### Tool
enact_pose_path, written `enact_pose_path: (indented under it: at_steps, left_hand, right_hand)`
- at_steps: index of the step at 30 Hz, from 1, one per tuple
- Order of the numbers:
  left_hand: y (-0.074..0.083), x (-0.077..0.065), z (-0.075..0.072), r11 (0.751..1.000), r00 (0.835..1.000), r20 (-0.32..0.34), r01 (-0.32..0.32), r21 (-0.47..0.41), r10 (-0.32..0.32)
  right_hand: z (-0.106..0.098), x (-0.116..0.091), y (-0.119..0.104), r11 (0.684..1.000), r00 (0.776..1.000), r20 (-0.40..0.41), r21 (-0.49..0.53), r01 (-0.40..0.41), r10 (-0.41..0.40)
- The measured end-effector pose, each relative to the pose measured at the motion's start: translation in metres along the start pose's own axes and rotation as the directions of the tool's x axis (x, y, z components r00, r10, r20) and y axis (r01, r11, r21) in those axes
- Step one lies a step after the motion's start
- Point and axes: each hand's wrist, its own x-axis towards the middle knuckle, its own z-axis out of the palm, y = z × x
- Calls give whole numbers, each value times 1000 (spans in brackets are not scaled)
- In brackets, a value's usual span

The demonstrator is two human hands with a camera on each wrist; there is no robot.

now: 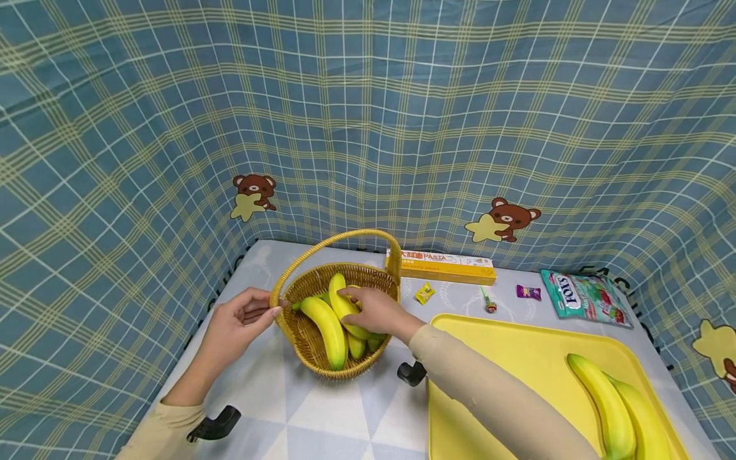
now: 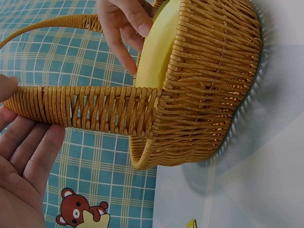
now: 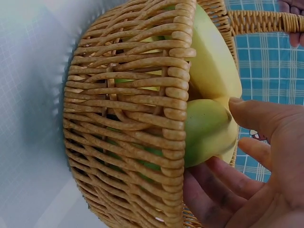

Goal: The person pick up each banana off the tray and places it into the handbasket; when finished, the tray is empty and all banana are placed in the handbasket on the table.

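Note:
A brown wicker basket (image 1: 305, 348) stands on the table with several yellow bananas in it. My left hand (image 1: 238, 322) holds the left side of its arched handle (image 1: 345, 236), thumb on one side and fingers on the other. My right hand (image 1: 376, 313) reaches over the basket's right rim and grips a banana (image 1: 340, 301) lying on top of the others. Beside it lies another banana (image 1: 328, 332), slanting across the left of the basket. In the right wrist view, the thumb presses near a greenish banana end (image 3: 204, 135) while the fingers curl below it.
A yellow tray (image 1: 517, 348) on the right carries two bananas (image 1: 604, 402). Behind it lie a teal candy bag (image 1: 586, 299), a purple-wrapped sweet (image 1: 528, 292), a lollipop (image 1: 489, 303) and a yellow-wrapped sweet (image 1: 425, 293). A pasta box (image 1: 448, 268) lies against the plaid curtain.

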Motion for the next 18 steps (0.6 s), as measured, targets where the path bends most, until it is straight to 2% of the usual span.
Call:
enact_pose_path:
  at_steps: [8, 18]
  left_hand:
    - [0, 0, 0, 1000, 1000, -2, 12, 10, -11]
    - [2, -1, 1, 1000, 1000, -2, 14, 23, -14]
  right_hand:
    - [-6, -14, 4, 999, 999, -36, 20, 29, -28]
    - [-14, -54, 6, 997, 994, -100, 57, 54, -48]
